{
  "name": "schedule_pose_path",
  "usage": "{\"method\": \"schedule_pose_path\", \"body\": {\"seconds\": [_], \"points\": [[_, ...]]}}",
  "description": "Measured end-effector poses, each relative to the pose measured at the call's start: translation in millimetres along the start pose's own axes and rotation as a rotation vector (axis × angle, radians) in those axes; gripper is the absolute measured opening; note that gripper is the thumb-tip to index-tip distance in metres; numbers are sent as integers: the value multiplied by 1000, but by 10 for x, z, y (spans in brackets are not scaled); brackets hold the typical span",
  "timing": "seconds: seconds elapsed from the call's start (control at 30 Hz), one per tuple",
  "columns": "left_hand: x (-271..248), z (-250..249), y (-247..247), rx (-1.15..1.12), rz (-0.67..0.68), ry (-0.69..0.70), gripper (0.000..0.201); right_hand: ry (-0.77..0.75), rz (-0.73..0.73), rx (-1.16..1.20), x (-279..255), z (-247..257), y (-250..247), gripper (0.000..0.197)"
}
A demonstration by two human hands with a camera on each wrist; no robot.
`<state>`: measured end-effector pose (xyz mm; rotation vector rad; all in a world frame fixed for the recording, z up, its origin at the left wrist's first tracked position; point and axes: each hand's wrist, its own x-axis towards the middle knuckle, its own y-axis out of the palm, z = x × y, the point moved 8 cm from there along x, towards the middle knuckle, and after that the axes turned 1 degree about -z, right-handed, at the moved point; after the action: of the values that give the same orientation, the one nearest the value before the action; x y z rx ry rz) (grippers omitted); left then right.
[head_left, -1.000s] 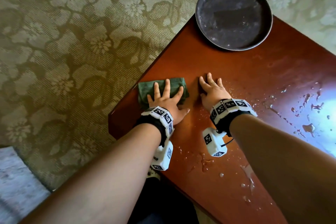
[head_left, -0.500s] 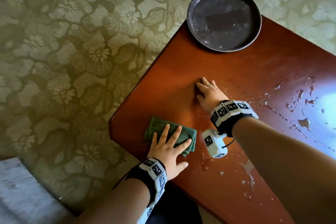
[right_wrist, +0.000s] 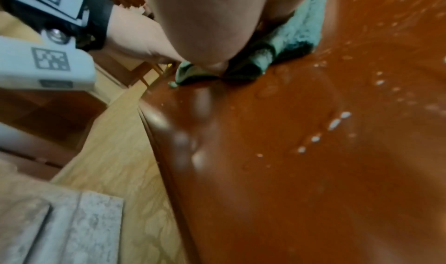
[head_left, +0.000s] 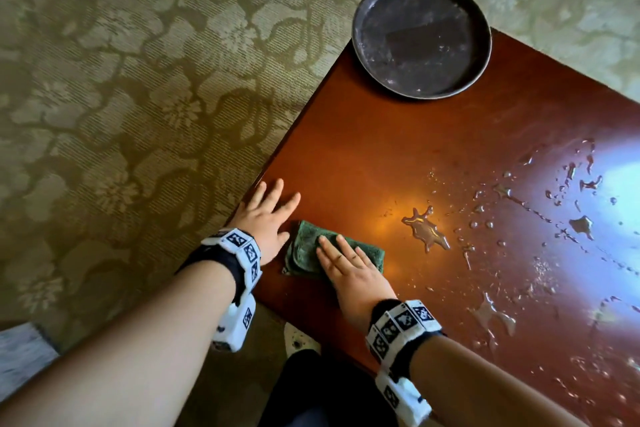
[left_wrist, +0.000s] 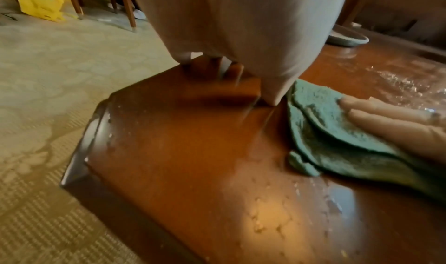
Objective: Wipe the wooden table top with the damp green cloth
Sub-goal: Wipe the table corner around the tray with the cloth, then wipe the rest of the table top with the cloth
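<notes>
Since half a second ago the green cloth (head_left: pixel 334 251) has changed hands — the right hand (head_left: pixel 349 270) now presses it flat with straight fingers (left_wrist: pixel 376 111), near the bench's (head_left: pixel 398 163) left corner. Just left of it, the left hand (head_left: pixel 266 218) lies on the bare wood, fingers spread and holding nothing. Water puddles (head_left: pixel 426 229) sit to the right — well apart from the dark round plate (head_left: pixel 421 36) at the far corner.
</notes>
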<state>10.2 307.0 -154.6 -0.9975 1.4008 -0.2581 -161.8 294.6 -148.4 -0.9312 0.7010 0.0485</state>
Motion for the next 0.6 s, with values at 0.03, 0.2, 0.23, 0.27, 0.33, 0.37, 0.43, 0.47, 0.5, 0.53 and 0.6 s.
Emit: {"method": "schedule_pose_path", "body": {"seconds": [0.03, 0.2, 0.23, 0.27, 0.33, 0.37, 0.43, 0.47, 0.5, 0.53, 0.6], "points": [[12, 12, 40, -2, 6, 1, 71, -5, 6, -22, -11, -3, 9, 79], [-7, -8, 70, 19, -24, 2, 71, -5, -2, -37, 71, -95, -129, 83], [-4, -19, 41, 14, -26, -1, 72, -8, -7, -35, 117, -131, -203, 83], [-11, -25, 27, 7, -27, -8, 72, -16, 0, -30, 166, -168, -270, 83], [-1, -63, -26, -4, -42, -9, 72, -16, 16, -2, 252, -249, -448, 82], [12, -94, -70, -8, -59, -3, 73, -7, 6, 22, 284, -294, -557, 80], [113, -185, -201, -26, -87, 24, 76, 37, -98, 120, 329, -442, -852, 73], [193, -256, -284, -34, -89, 42, 77, 80, -201, 202, 321, -571, -1030, 68], [267, -327, -357, -38, -89, 57, 77, 143, -310, 304, 286, -728, -1187, 63], [349, -412, -437, -37, -89, 72, 77, 221, -427, 414, 233, -926, -1323, 58], [517, -611, -589, -27, -87, 100, 75, 390, -591, 604, 103, -1380, -1489, 50]]}}
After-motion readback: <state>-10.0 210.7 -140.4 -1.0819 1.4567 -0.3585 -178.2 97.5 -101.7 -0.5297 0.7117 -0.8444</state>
